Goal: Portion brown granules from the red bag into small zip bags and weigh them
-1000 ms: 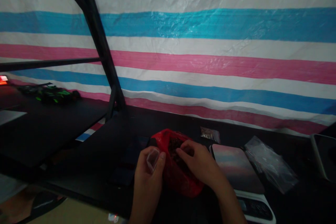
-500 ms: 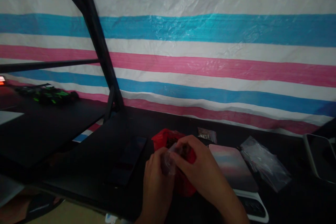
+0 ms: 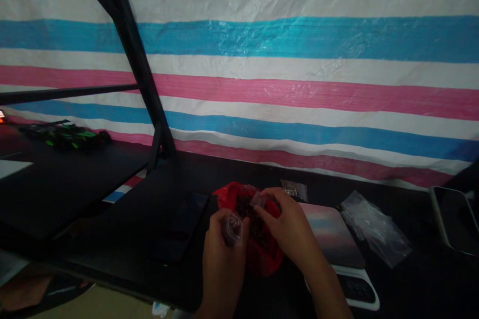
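The left hand (image 3: 223, 251) keeps its grip clamped on a small clear pouch (image 3: 232, 219); the right hand (image 3: 288, 227) has drawn back over the red bag (image 3: 258, 244), pinching dark pieces, beside the pouch.

This looks like a makeshift packing station, not a home room or an office. The back wall is only a striped tarp (image 3: 284, 60) in pink, white and blue, hung like a temporary screen. In front of it stands a black table (image 3: 224, 174) with a dark metal frame (image 3: 130, 50) at its left side. On the table there is a digital scale (image 3: 337, 244), a pile of clear bags (image 3: 374, 229) near it, and 1 small filled bag (image 3: 295, 189) by the tarp. A red bag (image 3: 258, 229) with dark contents lies open beside the scale. The light is dim.
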The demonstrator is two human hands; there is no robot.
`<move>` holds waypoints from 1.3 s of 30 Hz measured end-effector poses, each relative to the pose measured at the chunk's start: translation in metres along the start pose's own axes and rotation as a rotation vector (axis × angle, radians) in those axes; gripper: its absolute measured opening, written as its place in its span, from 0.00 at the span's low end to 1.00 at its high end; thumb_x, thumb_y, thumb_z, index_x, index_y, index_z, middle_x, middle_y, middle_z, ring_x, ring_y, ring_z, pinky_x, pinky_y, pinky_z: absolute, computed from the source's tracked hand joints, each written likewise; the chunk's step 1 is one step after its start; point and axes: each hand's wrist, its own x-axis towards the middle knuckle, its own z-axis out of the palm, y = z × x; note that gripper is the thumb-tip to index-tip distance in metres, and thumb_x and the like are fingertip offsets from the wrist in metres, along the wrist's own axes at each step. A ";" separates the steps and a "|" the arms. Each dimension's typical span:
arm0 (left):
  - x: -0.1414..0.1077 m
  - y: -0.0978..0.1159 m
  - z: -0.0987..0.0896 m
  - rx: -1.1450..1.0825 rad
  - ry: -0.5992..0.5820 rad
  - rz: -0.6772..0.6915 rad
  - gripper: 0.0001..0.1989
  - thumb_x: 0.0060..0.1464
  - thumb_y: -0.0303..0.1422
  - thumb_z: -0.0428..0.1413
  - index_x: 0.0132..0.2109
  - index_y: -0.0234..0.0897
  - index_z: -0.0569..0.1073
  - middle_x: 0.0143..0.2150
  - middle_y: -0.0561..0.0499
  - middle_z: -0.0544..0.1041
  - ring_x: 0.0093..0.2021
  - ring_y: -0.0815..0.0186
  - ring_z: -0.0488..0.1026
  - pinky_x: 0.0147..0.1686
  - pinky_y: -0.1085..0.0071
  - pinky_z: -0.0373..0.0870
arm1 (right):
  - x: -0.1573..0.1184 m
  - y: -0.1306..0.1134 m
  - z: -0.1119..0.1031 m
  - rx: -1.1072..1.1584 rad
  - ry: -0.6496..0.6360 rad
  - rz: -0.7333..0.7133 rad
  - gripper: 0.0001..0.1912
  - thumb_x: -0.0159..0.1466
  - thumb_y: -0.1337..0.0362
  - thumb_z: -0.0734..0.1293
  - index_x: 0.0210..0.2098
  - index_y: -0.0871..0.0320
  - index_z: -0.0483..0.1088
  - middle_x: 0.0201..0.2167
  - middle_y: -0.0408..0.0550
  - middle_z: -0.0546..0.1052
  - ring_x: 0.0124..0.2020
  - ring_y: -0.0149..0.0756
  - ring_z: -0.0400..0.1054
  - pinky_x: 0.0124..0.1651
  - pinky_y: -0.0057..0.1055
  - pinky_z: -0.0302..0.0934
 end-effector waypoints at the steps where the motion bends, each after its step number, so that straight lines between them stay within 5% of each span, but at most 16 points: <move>1: -0.007 0.001 0.001 -0.012 0.010 -0.021 0.20 0.55 0.52 0.60 0.44 0.44 0.71 0.36 0.51 0.77 0.35 0.55 0.76 0.39 0.59 0.72 | 0.002 0.005 0.000 -0.090 -0.031 0.003 0.08 0.65 0.72 0.73 0.42 0.53 0.78 0.45 0.47 0.82 0.50 0.45 0.75 0.58 0.42 0.64; 7: -0.065 -0.004 0.018 -0.126 -0.103 -0.116 0.16 0.57 0.48 0.59 0.46 0.44 0.72 0.33 0.52 0.79 0.31 0.58 0.78 0.36 0.62 0.73 | 0.001 0.016 -0.005 -0.422 -0.142 0.029 0.07 0.67 0.68 0.74 0.44 0.53 0.81 0.47 0.50 0.84 0.54 0.53 0.73 0.59 0.47 0.62; 10: -0.073 -0.007 0.021 -0.212 -0.085 -0.104 0.16 0.57 0.48 0.61 0.44 0.43 0.72 0.33 0.53 0.77 0.32 0.60 0.77 0.36 0.64 0.74 | -0.004 0.013 -0.006 -0.429 -0.210 0.036 0.08 0.67 0.67 0.75 0.45 0.53 0.82 0.47 0.51 0.85 0.54 0.52 0.73 0.57 0.45 0.62; 22: -0.041 -0.019 0.007 -0.238 -0.081 0.032 0.17 0.58 0.47 0.65 0.44 0.40 0.73 0.33 0.53 0.77 0.32 0.64 0.77 0.34 0.70 0.77 | -0.015 0.008 -0.012 -0.114 -0.303 0.140 0.11 0.72 0.58 0.69 0.38 0.52 0.83 0.37 0.45 0.86 0.43 0.45 0.75 0.52 0.40 0.59; 28: -0.027 -0.004 0.007 -0.218 0.019 0.140 0.14 0.53 0.41 0.67 0.41 0.41 0.74 0.29 0.56 0.75 0.28 0.66 0.75 0.30 0.72 0.76 | -0.008 0.011 -0.016 0.145 -0.190 0.185 0.15 0.72 0.54 0.66 0.39 0.55 0.81 0.36 0.47 0.85 0.41 0.44 0.78 0.46 0.37 0.65; 34: -0.017 0.014 0.012 -0.302 -0.037 0.041 0.14 0.50 0.42 0.67 0.40 0.41 0.74 0.28 0.57 0.75 0.26 0.66 0.74 0.28 0.72 0.74 | -0.011 -0.013 -0.024 0.089 -0.043 0.018 0.07 0.69 0.58 0.70 0.43 0.50 0.80 0.43 0.44 0.84 0.48 0.44 0.74 0.55 0.41 0.61; 39: -0.016 0.014 0.013 -0.408 -0.094 -0.040 0.16 0.51 0.40 0.66 0.44 0.39 0.75 0.37 0.52 0.81 0.34 0.62 0.80 0.35 0.69 0.78 | -0.020 -0.032 -0.022 0.002 -0.064 -0.127 0.07 0.65 0.66 0.75 0.43 0.48 0.80 0.42 0.42 0.83 0.47 0.43 0.72 0.54 0.41 0.60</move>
